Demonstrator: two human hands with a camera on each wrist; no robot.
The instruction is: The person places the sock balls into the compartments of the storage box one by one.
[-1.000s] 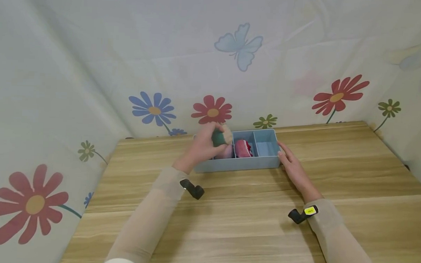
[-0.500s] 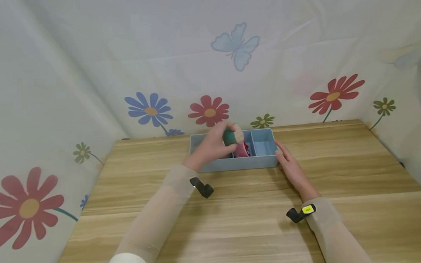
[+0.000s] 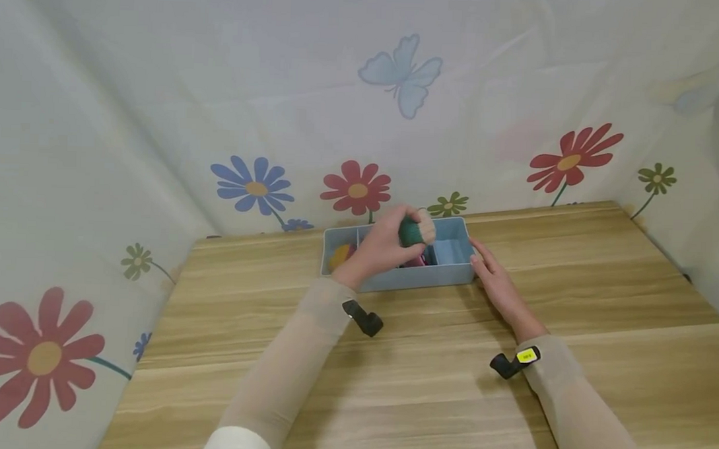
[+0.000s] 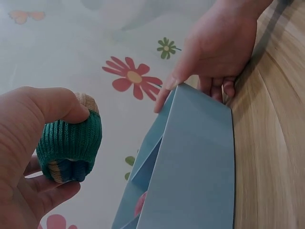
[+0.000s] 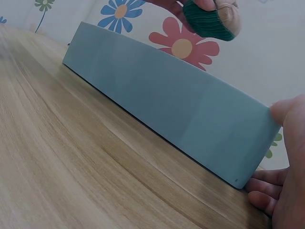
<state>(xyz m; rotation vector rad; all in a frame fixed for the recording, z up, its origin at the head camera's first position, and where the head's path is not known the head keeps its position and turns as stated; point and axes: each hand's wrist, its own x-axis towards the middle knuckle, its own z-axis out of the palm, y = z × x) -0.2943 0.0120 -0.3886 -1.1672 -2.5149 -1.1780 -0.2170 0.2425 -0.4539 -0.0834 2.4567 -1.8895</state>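
My left hand (image 3: 385, 242) pinches a rolled-up sock (image 4: 71, 136) between thumb and fingers. It is green ribbed knit with a beige end and some dark blue at its opening. The hand holds it above a light blue divided storage box (image 3: 417, 278), over the middle compartments. At the box's right end, my right hand (image 3: 500, 289) grips the corner, thumb on the rim and fingers along the end wall. A yellow item (image 3: 340, 255) lies in the leftmost compartment, and a pink-red rolled item (image 3: 416, 261) shows partly beneath the left hand.
The box stands on a wood-grain table (image 3: 425, 385), close to its back edge. Behind the table hangs a white curtain (image 3: 490, 70) printed with flowers and a butterfly. The rightmost compartment (image 3: 452, 249) shows its bare floor.
My left hand has carried the rolled sock rightward along the box, uncovering the yellow item at the left and covering more of the pink-red one. The right hand stays at the box's end.
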